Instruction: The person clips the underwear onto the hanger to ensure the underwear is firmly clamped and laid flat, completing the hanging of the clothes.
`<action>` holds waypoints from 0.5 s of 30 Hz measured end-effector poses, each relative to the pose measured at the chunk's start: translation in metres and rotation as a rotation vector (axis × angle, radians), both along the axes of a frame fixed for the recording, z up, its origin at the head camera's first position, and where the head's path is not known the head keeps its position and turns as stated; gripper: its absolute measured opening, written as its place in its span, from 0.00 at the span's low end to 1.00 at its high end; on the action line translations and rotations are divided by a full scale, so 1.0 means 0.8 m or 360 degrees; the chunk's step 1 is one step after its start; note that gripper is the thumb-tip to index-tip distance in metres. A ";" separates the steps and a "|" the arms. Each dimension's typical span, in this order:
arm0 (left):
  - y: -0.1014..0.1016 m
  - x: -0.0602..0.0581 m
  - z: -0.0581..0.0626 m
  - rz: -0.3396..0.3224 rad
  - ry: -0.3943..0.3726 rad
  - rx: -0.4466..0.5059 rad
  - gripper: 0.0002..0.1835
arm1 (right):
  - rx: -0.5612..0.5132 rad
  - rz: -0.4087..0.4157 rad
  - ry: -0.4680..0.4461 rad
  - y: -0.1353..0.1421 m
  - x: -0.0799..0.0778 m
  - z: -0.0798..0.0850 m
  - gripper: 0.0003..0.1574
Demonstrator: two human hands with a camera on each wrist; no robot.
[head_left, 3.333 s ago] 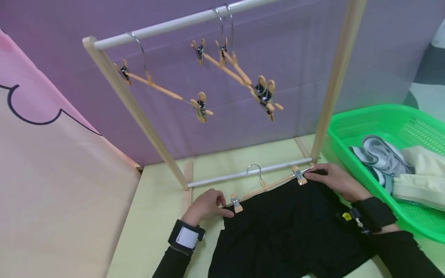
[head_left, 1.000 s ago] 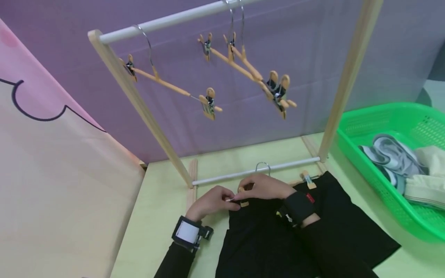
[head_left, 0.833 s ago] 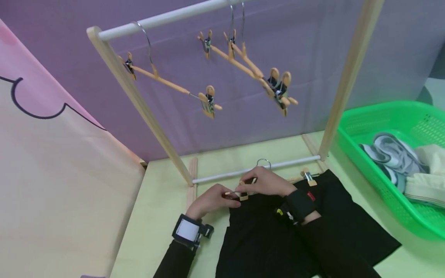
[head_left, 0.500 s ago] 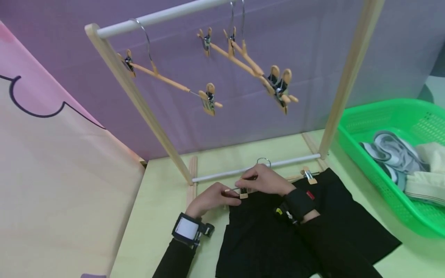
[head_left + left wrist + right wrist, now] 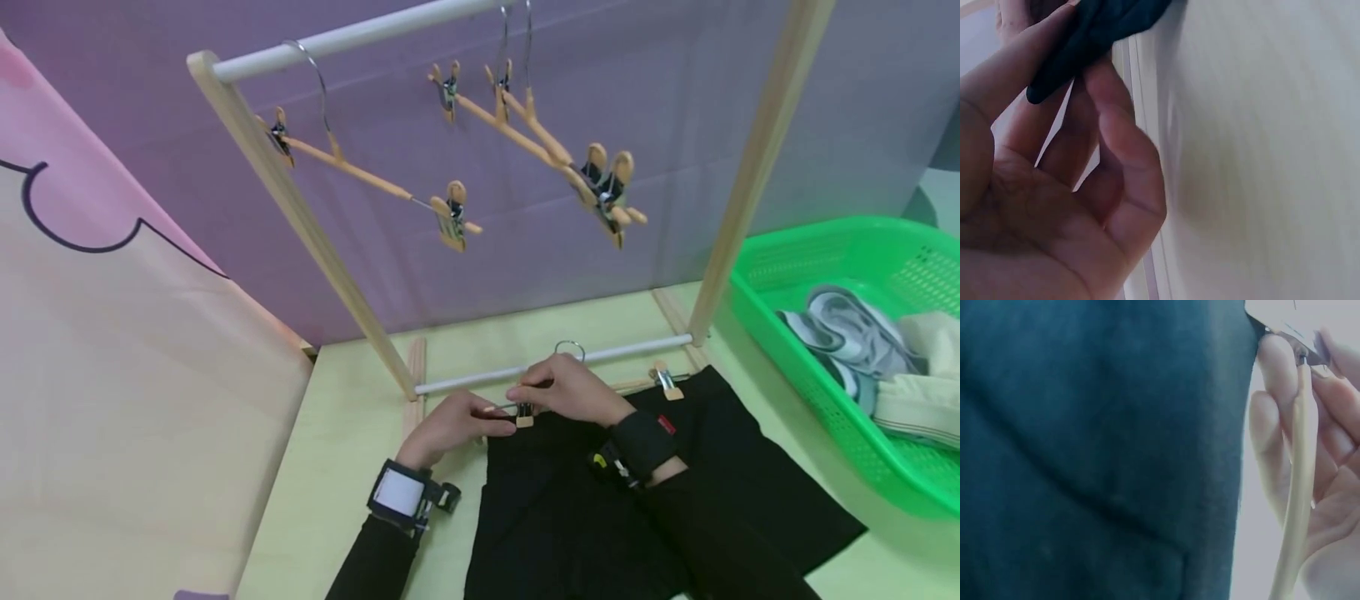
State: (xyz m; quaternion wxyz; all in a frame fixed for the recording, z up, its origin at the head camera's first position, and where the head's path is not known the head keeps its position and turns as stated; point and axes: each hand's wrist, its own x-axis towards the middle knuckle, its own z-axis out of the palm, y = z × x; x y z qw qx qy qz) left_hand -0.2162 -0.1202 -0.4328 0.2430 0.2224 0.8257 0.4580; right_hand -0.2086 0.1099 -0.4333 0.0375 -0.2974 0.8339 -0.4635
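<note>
Black shorts (image 5: pixel 585 508) lie flat on the table, waistband toward the rack. A wooden clip hanger (image 5: pixel 633 384) runs along that waistband, its hook (image 5: pixel 570 344) near the rack's lower rail. My left hand (image 5: pixel 450 429) pinches the left waist corner; the left wrist view has the dark cloth (image 5: pixel 1100 37) between thumb and fingers. With thumb and fingers my right hand (image 5: pixel 573 392) squeezes the hanger's left clip (image 5: pixel 525 418), whose tip sits at the waistband. The right clip (image 5: pixel 667 381) bites the cloth on the other side. My right hand covers the bar's middle.
A wooden rack with a white top rail (image 5: pixel 360 37) stands behind the hands, three bare clip hangers such as the left one (image 5: pixel 352 171) hanging from it. At right, a green basket (image 5: pixel 780 358) holds folded grey (image 5: pixel 855 333) and cream clothes (image 5: pixel 915 392).
My right hand has moved from the right waist corner across to the left clip and grips it. My left hand stays at the left corner; the cloth there has shifted slightly left.
</note>
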 end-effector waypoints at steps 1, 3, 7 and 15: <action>0.000 0.000 0.000 0.0009 0.0011 0.0003 0.11 | 0.0001 0.0012 0.0004 0.000 0.000 -0.001 0.15; -0.001 -0.001 0.000 0.0026 0.0036 0.0011 0.09 | -0.0001 0.0034 0.0018 0.001 -0.001 -0.001 0.15; 0.000 -0.001 0.000 0.0059 0.0085 0.0033 0.07 | 0.0022 0.0065 0.0019 0.002 -0.002 -0.002 0.13; 0.000 -0.004 -0.004 0.0047 0.0058 0.0047 0.08 | 0.0180 -0.0004 -0.0114 -0.001 0.002 0.003 0.17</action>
